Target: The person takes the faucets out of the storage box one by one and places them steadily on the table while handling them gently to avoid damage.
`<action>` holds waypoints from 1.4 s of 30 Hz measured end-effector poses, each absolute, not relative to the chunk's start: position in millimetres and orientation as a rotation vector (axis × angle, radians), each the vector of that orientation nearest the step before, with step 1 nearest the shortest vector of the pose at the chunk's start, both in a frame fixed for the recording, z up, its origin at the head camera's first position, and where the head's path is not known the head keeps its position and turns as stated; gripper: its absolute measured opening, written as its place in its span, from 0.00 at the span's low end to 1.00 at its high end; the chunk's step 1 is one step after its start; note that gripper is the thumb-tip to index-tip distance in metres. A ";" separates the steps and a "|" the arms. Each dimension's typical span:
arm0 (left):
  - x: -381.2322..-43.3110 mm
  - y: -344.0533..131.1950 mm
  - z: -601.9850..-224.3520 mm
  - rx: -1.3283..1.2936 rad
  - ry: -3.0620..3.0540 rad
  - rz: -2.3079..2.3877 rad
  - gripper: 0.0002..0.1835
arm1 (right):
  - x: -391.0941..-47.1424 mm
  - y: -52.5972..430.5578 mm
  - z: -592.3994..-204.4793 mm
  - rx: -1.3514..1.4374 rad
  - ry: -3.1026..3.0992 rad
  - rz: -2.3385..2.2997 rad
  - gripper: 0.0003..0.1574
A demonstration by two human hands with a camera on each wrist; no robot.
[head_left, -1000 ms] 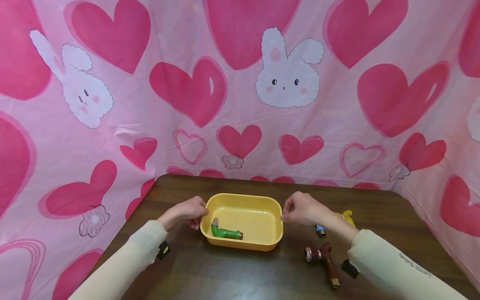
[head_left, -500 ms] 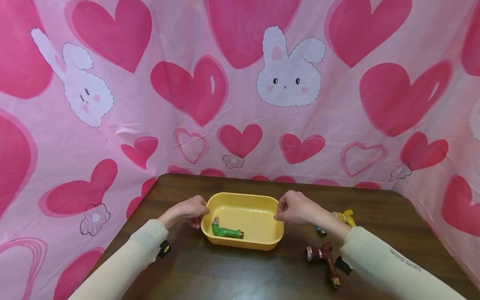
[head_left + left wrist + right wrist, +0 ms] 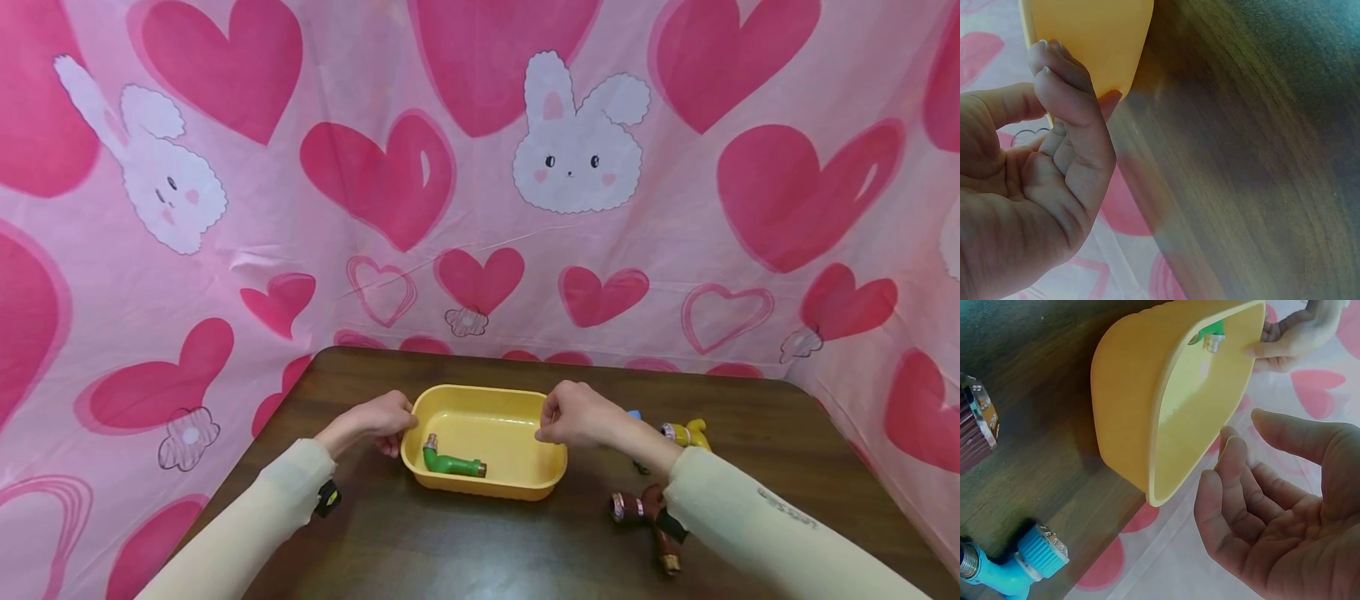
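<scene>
My left hand (image 3: 382,421) pinches the left rim of a yellow plastic tub (image 3: 517,454) on the table. In the left wrist view, the thumb and fingers (image 3: 1085,125) meet at the tub's edge. Inside the tub, near its front left corner, lies a green plastic tap (image 3: 453,466) with metal-coloured ends. My right hand (image 3: 581,414) overlaps the tub's right end in the head view. Seen from the right wrist, that hand (image 3: 1272,512) is close beside the rim, its fingers loosely bent, thumb apart from them, nothing between.
Right of the tub, a brown tap (image 3: 628,508) lies partly behind the right wrist. Farther back are a yellow tap (image 3: 688,433) and a blue tap (image 3: 1007,569), mostly covered by the right arm in the head view. A pink heart-print curtain (image 3: 480,208) hangs behind the table.
My right hand has come away from the tub's right rim and shifted left, over the tub's right end. The left hand, tub and green tap stay where they were.
</scene>
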State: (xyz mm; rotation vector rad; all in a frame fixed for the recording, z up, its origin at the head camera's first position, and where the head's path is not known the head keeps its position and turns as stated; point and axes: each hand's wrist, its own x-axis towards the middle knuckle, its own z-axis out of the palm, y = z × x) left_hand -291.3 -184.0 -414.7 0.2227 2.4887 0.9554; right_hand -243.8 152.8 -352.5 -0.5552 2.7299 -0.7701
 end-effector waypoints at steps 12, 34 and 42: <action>-290.5 -182.9 -414.0 0.213 2.487 0.958 0.11 | -245.0 138.5 -352.8 -0.516 2.706 -0.766 0.12; -288.8 -182.5 -412.8 0.205 2.487 0.952 0.12 | -254.2 121.7 -354.7 -0.550 2.689 -0.710 0.14; -289.4 -182.6 -411.6 0.202 2.492 0.949 0.11 | -258.9 116.5 -354.9 -0.589 2.670 -0.697 0.14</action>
